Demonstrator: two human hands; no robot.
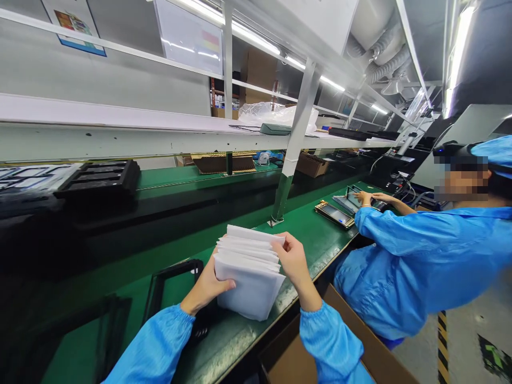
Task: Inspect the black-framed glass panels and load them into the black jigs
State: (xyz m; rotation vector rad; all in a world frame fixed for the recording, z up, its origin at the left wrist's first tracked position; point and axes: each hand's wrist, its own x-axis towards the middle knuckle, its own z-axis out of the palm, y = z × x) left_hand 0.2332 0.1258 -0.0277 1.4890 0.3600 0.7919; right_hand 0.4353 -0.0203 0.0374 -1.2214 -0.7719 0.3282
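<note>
A stack of white paper sleeves (250, 274) stands fanned above the green bench (316, 240). My left hand (206, 288) grips the stack from the left side, thumb across the front sheet. At the stack's top right corner my right hand (294, 258) pinches the upper edges of the sheets. Both my sleeves are blue. A black frame (172, 277) lies flat on the bench just left of my left hand.
A co-worker in a blue coat (420, 261) sits at right, hands on a device (352, 200); a gold-edged phone (335, 214) lies beside it. A black conveyor (168, 205) runs behind the bench. Black trays (100, 178) sit far left. A cardboard box (360, 352) stands below the bench edge.
</note>
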